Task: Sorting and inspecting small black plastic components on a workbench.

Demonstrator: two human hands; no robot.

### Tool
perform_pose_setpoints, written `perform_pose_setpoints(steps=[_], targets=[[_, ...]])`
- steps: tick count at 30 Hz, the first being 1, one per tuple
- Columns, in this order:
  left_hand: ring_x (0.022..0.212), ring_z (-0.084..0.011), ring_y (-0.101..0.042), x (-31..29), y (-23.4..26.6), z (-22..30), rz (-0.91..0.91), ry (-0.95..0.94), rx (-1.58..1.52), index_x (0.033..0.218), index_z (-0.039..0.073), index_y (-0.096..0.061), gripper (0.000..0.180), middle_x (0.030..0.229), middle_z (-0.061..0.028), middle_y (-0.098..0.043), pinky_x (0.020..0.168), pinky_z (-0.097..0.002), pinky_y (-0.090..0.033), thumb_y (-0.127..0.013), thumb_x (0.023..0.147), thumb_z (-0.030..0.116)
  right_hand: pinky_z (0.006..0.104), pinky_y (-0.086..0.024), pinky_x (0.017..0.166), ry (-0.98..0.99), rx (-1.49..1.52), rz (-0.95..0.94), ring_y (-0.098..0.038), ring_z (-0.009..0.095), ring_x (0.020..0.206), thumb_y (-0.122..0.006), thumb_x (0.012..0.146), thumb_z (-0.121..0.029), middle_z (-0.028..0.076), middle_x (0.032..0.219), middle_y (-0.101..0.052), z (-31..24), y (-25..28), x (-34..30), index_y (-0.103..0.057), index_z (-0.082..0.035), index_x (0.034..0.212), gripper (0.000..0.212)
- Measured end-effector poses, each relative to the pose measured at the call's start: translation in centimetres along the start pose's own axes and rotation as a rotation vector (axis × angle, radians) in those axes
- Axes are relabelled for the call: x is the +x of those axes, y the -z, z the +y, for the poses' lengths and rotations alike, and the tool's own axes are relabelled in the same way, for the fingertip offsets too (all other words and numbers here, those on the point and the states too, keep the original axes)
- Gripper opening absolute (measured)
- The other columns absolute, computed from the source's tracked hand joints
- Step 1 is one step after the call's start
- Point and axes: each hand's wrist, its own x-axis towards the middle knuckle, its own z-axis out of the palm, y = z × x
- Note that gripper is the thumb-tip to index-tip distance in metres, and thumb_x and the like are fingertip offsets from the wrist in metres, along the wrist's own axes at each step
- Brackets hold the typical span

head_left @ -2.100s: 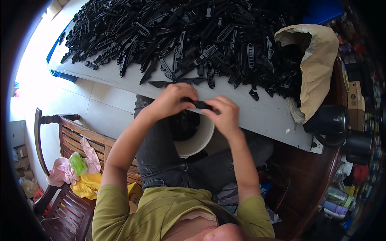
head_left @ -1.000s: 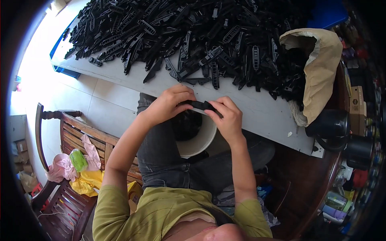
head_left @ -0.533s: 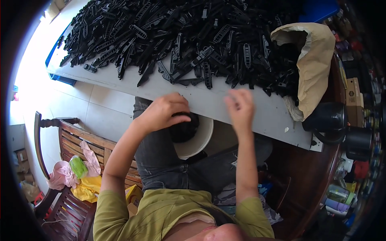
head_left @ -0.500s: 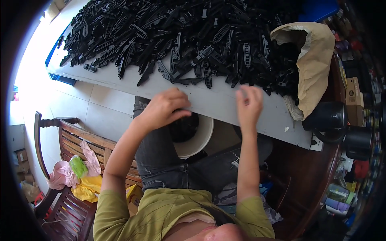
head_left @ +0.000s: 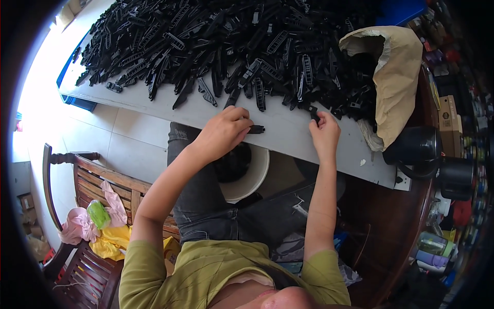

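Note:
A great heap of black plastic pieces (head_left: 206,46), many long and ladder-like, covers the far part of the grey table (head_left: 170,110). At the table's front edge my left hand (head_left: 226,129) is closed round a short black plastic piece (head_left: 256,129), whose end sticks out to the right of the fingers. Another black piece (head_left: 232,98) lies just beyond its knuckles. Further right, my right hand (head_left: 325,133) pinches a small black plastic piece (head_left: 313,111) between thumb and fingers, close to the heap's near edge. My fingers hide part of both held pieces.
A tan paper sack (head_left: 396,85) lies open at the heap's right. Beside it stand dark mugs (head_left: 411,147). Under the table edge, near my knees, is a white bucket (head_left: 260,177) with something black inside. A wooden bench (head_left: 103,177) with cloths stands at left.
Both hands held nothing visible before; now each grips a black plastic piece. The left hand has moved slightly right, and the right hand slightly right and down. The view has shifted a little.

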Motion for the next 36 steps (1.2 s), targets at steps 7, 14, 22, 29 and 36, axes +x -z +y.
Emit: perform_pose_setpoints(steps=[7, 14, 22, 29, 36], targets=[[0.094, -0.0317, -0.058, -0.5, 0.1, -0.8, 0.056, 0.031, -0.142, 0.1, 0.003, -0.065, 0.025, 0.098, -0.011, -0.061, 0.082, -0.0391, -0.049, -0.07, 0.076, 0.004, 0.0224, -0.047, 0.072, -0.318, 1.003, -0.145, -0.056, 0.007, 0.082, -0.069, 0.081, -0.003, 0.002, 0.092, -0.061, -2.3, -0.1, -2.0, -0.063, 0.0, 0.104, 0.024], [0.09, -0.032, -0.059, -0.5, 0.0, -0.2, -0.008, 0.056, -0.111, 0.095, 0.001, -0.066, 0.022, 0.096, -0.0117, -0.063, 0.081, -0.0403, -0.049, -0.071, 0.073, 0.004, 0.0289, -0.047, 0.075, 0.42, 0.495, -0.085, -0.058, 0.018, 0.08, -0.075, 0.07, 0.0, 0.008, 0.091, -0.063, -7.5, -2.6, -4.3, -0.065, -0.002, 0.093, 0.025], [0.094, -0.0313, -0.06, 0.0, -0.2, -0.4, -0.051, 0.121, -0.123, 0.093, 0.0, -0.067, 0.023, 0.096, -0.0115, -0.064, 0.082, -0.0396, -0.049, -0.071, 0.071, 0.003, 0.0328, -0.041, 0.068, 0.423, 0.364, -0.248, -0.054, 0.021, 0.071, -0.082, 0.061, -0.009, 0.005, 0.073, -0.058, -5.9, -1.2, -3.4, -0.069, -0.003, 0.086, 0.028], [0.096, -0.0312, -0.06, -0.8, -0.5, 0.7, -0.043, 0.044, -0.096, 0.095, 0.0, -0.066, 0.025, 0.099, -0.0122, -0.064, 0.083, -0.0384, -0.05, -0.073, 0.073, 0.009, 0.0371, -0.042, 0.073, 0.485, 0.356, -0.19, -0.056, 0.024, 0.083, -0.083, 0.063, -0.019, 0.006, 0.088, -0.058, -6.7, -2.5, -4.5, -0.067, -0.006, 0.086, 0.031], [0.095, -0.0329, -0.059, -3.2, 2.6, 0.4, 0.178, 0.102, -0.033, 0.103, 0.002, -0.063, 0.023, 0.101, -0.0146, -0.061, 0.081, -0.04, -0.05, -0.066, 0.081, 0.007, 0.0388, -0.048, 0.079, 0.035, 0.047, 0.337, -0.058, 0.03, 0.096, -0.07, 0.082, -0.022, 0.011, 0.103, -0.057, -3.0, -1.6, -1.9, -0.06, -0.006, 0.106, 0.03]])
